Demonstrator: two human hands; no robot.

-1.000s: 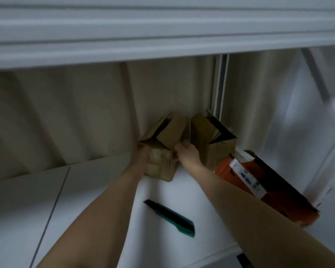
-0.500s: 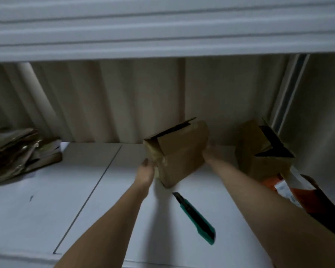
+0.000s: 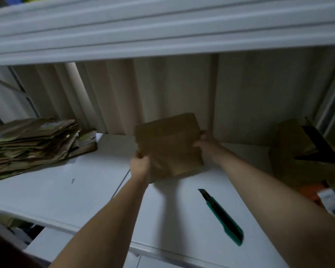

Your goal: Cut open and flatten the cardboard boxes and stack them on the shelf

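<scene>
A small brown cardboard box, pressed flat, is held up over the white shelf. My left hand grips its lower left corner. My right hand holds its right edge, thumb in front. A green utility knife lies on the shelf below my right forearm. A pile of flattened cardboard sits at the left end of the shelf.
An open brown box stands at the right, with an orange box partly hidden behind my right arm. Another shelf board runs close overhead. A corrugated wall closes the back.
Both hands lifted the small box away from the other box at the right and carried it leftward; it went from open-flapped to flat. The view swung left, showing the flattened pile.
</scene>
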